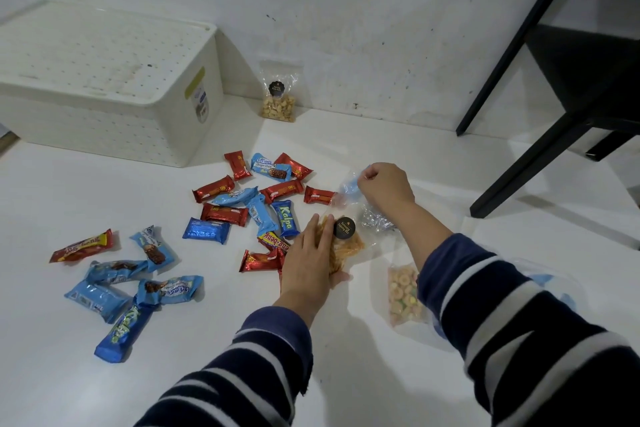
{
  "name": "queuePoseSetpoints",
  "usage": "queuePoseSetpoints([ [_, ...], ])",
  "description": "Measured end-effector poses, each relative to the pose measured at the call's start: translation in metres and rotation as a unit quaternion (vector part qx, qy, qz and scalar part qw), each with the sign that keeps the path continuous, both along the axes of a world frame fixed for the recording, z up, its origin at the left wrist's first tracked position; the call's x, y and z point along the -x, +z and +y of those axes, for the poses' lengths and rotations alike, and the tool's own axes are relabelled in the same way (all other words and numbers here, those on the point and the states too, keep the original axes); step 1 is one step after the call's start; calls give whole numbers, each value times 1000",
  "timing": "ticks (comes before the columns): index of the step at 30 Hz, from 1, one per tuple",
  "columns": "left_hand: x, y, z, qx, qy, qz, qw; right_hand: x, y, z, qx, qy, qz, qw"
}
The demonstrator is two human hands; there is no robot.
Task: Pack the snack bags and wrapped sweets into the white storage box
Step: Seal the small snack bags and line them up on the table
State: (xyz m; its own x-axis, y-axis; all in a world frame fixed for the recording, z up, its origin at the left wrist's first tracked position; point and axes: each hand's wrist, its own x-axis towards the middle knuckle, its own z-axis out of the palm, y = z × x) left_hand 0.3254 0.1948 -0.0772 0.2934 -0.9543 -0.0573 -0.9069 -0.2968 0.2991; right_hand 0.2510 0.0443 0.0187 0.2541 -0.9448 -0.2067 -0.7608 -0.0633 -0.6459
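Snack bag [350, 247], left fingers [317, 236] flat on it, right fingers [367, 175] pinching top

I am stretching both arms forward, sleeves striped dark and white. My left hand [310, 253] is lying palm down, fingers straight and close together, thumb poking out to the right. My right hand [384, 185] is reaching farther out, fingers curled, pinching the top of the snack bag [351, 246].
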Motion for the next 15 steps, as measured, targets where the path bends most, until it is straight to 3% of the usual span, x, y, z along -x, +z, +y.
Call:
queuePoseSetpoints([
  [8,0,-2,1,1,1,9,1000,-8,4,1,28,6,12,1000],
  [15,0,2,2,0,1,17,1000,12,9,-3,-40,62,73,995],
])
